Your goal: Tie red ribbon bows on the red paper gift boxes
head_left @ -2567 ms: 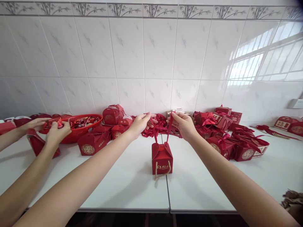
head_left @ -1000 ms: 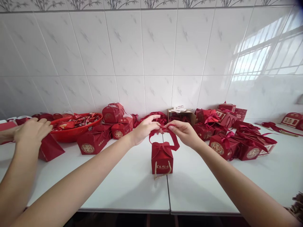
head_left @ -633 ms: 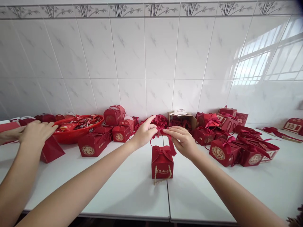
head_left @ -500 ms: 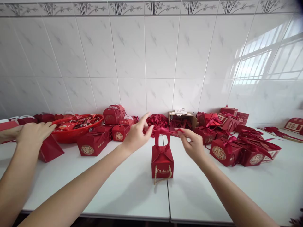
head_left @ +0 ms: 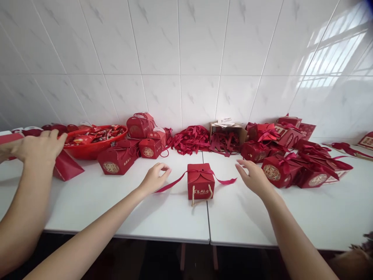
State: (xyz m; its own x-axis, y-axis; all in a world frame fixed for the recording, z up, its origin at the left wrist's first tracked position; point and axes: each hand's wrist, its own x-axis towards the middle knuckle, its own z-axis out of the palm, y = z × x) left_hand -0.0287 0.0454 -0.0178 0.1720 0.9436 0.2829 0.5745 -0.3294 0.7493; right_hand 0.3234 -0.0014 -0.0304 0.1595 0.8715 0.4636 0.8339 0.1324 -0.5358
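A small red gift box (head_left: 201,186) with a rope handle stands on the white table (head_left: 163,217), near the seam between two tabletops. A red ribbon (head_left: 224,181) is knotted on its top, with its ends trailing left and right onto the table. My left hand (head_left: 154,178) hovers just left of the box with loosely curled fingers, over the ribbon's left end, and holds nothing that I can see. My right hand (head_left: 254,175) is just right of the box, fingers spread. It is close to the ribbon's right tip but apart from it.
Another person's hand (head_left: 40,147) rests on a folded red box (head_left: 67,167) at far left. Along the tiled wall are a red basin of sweets (head_left: 83,149), closed red boxes (head_left: 116,161), a heap of ribbons (head_left: 189,140), a cardboard box (head_left: 240,133) and bow-tied boxes (head_left: 291,167).
Earlier my hands held the ribbon ends above the box, crossed them and pulled them apart. Now the ribbon sits knotted on the lid and both hands have moved outward and let go.
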